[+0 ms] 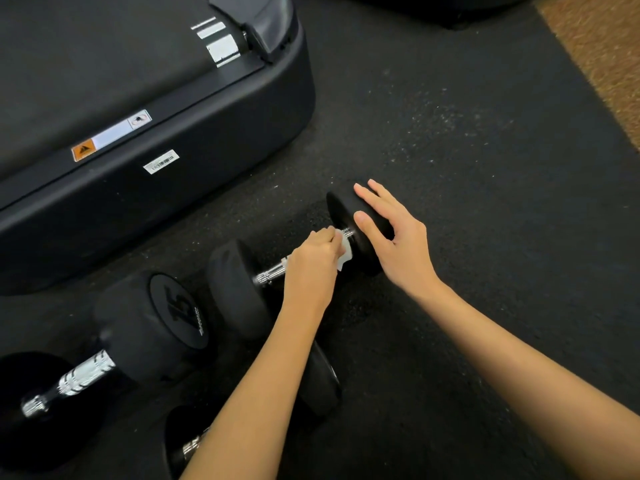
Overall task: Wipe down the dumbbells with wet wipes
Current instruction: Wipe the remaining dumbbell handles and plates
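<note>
From the head view, the left hand [313,268] is pinching a white wipe [344,258] against the shiny bar of the dumbbell [242,289] lying on the floor [485,168]. The right hand [391,237] is resting flat, fingers straight, on its far end. Rubbing all around the bar would be best.

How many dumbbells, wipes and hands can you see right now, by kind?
Dumbbells: 3, the one being wiped, one marked 15, and one partly hidden under the left forearm.
Wet wipes: 1, the wipe on the handle in the left hand.
Hands: 2, the right hand resting open on the far head.
Total: 6.
</note>
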